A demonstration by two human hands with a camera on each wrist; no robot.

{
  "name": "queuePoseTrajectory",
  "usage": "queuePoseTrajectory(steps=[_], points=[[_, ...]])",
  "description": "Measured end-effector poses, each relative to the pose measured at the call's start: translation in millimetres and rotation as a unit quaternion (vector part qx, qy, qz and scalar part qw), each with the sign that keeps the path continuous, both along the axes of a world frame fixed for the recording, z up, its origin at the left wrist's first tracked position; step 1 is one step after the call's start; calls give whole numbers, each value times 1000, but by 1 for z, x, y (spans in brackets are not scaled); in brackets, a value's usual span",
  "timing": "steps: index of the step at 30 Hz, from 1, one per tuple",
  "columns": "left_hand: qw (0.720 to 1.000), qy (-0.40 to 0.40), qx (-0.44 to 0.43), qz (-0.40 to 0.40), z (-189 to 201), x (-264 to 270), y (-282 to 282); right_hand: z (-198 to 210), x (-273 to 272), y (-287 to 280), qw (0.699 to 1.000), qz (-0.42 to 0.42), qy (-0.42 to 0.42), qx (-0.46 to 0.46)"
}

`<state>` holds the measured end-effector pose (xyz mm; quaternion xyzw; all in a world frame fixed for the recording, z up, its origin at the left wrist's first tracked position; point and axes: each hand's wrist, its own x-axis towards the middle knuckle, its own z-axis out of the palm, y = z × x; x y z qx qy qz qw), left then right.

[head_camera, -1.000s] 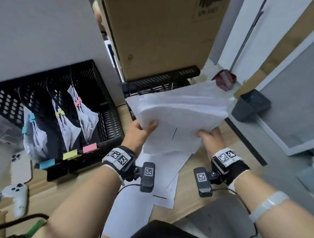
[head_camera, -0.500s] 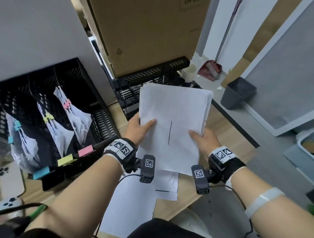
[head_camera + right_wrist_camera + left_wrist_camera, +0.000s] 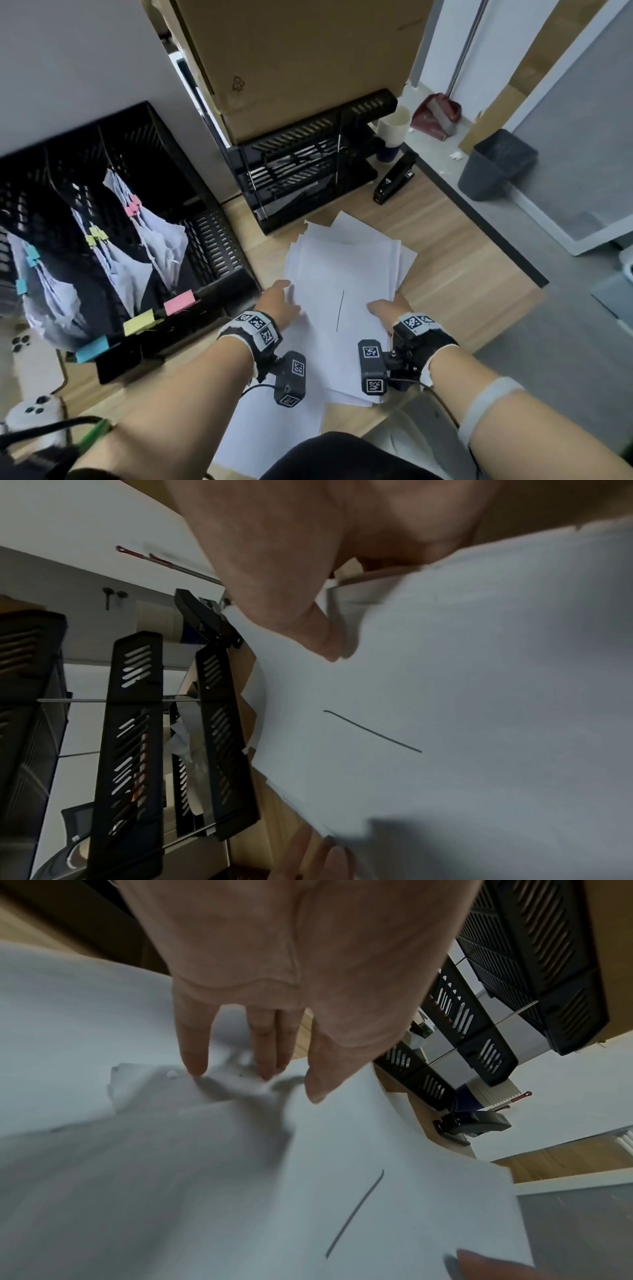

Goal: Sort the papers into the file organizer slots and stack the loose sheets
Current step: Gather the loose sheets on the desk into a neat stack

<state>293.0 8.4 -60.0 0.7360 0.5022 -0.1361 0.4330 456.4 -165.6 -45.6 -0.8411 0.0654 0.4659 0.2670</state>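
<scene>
A stack of white loose sheets [image 3: 346, 270], its top sheet marked with a thin dark line, lies on the wooden desk [image 3: 455, 270] over other loose sheets [image 3: 274, 428]. My left hand [image 3: 279, 303] is at the stack's left edge; in the left wrist view its fingers [image 3: 195, 1053] are straight, tips touching paper, with the thumb by the top sheet [image 3: 394, 1150]. My right hand [image 3: 388, 310] holds the near right edge, thumb [image 3: 308, 626] on top of the stack [image 3: 479, 696], fingers hidden beneath. The black file organizer [image 3: 212, 240] at left holds clipped papers in three slots.
A black letter tray [image 3: 308, 164] stands behind the stack under a cardboard box [image 3: 298, 61]. A stapler [image 3: 394, 178] and a cup [image 3: 394, 128] sit at the back right. A grey bin [image 3: 496, 164] is on the floor. A white controller [image 3: 34, 411] lies at the front left.
The stack came down from mid-air onto the desk. Both hands lowered with it, and the left hand's fingers have straightened at its edge.
</scene>
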Motion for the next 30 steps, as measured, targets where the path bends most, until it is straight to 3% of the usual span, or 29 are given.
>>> queuePoseTrajectory(steps=[6,11,15,17,19,24,28,30], points=[[995,-74,-44,59,-2,-22,-2,-5,-7,10,998,-66,-21,-2],[993,-91,-16,70,-2,-51,-2,-5,-3,5,999,-27,35,28],[990,52,96,93,7,-85,-6,1,2,-11,997,-33,-58,47],[982,132,99,88,7,-97,-10,2,2,-17,994,-27,-86,65],[980,163,85,74,5,-103,-15,2,1,-23,993,-38,-94,63],[992,109,39,43,-4,-108,-28,-1,0,-40,991,-27,-120,56],[996,32,14,81,8,-112,-31,-2,3,-53,989,-24,-136,48],[994,-2,49,101,19,-116,-26,0,7,-57,989,-33,-134,45]])
